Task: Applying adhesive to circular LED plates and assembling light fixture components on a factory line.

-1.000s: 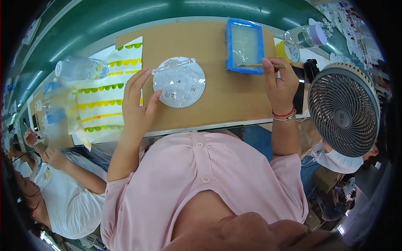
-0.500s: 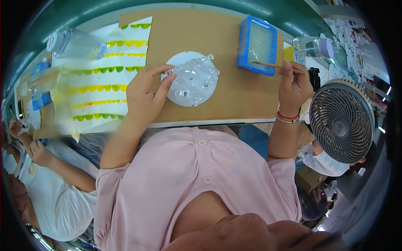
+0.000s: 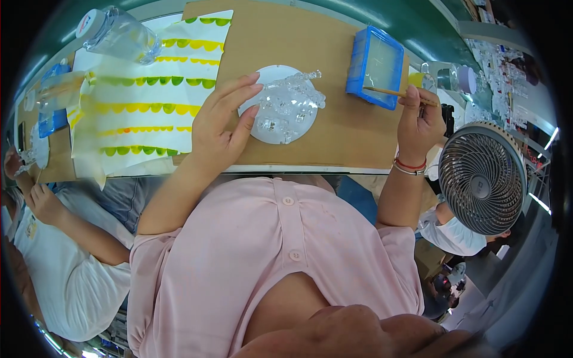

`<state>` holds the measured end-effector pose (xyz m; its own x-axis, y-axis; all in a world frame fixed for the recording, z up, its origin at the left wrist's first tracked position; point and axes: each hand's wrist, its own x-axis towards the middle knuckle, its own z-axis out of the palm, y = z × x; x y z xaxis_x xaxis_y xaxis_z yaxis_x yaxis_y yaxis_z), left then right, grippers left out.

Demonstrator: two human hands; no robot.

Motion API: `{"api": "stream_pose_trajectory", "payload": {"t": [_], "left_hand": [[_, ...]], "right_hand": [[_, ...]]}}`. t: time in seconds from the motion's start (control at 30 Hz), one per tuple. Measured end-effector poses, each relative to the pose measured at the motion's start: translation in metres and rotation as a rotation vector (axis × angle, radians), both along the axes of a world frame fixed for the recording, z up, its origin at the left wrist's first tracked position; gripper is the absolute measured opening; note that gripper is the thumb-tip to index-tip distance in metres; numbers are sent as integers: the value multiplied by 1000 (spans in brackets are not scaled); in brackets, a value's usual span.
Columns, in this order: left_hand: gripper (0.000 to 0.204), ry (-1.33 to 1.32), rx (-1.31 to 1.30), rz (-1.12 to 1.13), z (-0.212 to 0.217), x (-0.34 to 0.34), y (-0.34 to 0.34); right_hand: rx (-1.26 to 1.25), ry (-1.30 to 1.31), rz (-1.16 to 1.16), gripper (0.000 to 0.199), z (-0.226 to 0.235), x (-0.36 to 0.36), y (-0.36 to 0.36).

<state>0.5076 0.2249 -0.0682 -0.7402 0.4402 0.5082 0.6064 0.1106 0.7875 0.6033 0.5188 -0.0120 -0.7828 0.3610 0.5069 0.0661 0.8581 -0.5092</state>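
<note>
On a round white plate (image 3: 276, 71) lies a cluster of clear, transparent plastic pieces (image 3: 289, 98). My left hand (image 3: 222, 125) hovers over the plate's left edge, its fingers spread and thumb apart, with nothing seen between them. A thin wooden-handled brush (image 3: 391, 91) is pinched in the fingers of my right hand (image 3: 422, 122). Its tip points left, over the near part of a blue rectangular tray (image 3: 356, 62) with a pale, translucent inside.
Paper strips with yellow and green scallops (image 3: 173, 92) cover the left side. A clear jar (image 3: 125, 39) lies behind them. A grey fan (image 3: 482, 182) stands at right, near another clear jar (image 3: 447, 77). A co-worker's hand (image 3: 45, 206) is at far left.
My left hand has let go of the clear piece it pinched, and its fingers have spread. My right hand still holds the brush by the tray. The whole view has shifted slightly.
</note>
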Motion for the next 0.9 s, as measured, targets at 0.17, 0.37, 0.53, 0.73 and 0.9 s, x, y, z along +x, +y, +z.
{"api": "stream_pose_trajectory", "payload": {"t": [0.17, 0.37, 0.53, 0.73, 0.9], "left_hand": [[36, 26, 49, 7, -17, -4, 1], [38, 25, 69, -16, -20, -3, 1], [41, 34, 49, -6, -19, -4, 2], [42, 29, 30, 0, -21, -3, 1], [42, 4, 4, 12, -11, 2, 2]], "right_hand": [[41, -40, 10, 15, 4, 4, -2], [37, -30, 25, 13, 4, 7, -4], [117, -7, 27, 12, 2, 9, -4], [-16, 44, 21, 14, -2, 10, 0], [-46, -8, -15, 16, -4, 13, 3]]}}
